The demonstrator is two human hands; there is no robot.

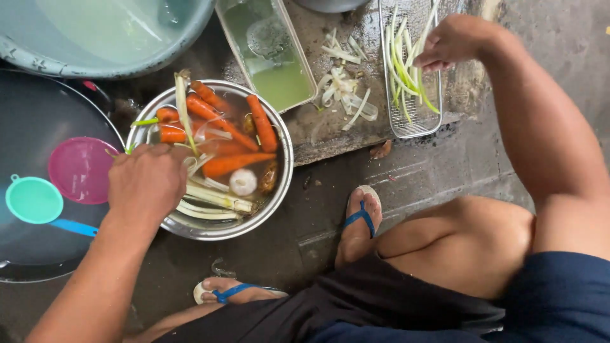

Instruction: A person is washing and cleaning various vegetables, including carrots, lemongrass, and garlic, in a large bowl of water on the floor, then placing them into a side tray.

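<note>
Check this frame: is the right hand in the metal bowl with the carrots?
No. The right hand is over the wire basket of green strips; the left hand is at the bowl.

Single head-worn view, straight down, close over hands and floor

Left hand (147, 184) covering near rim of steel bowl (279, 124); fingertips hiding, grip unreadable. Right hand (452, 43) masking tops of pale green stalks (401, 70); grip on them unclear. Wire basket (416, 124), grey basin (108, 60), rectangular tray (279, 79) running off top edge. Dark pan (32, 114) running off left edge. Round white item (243, 181) among carrots (262, 122): kind indeterminable.
</note>
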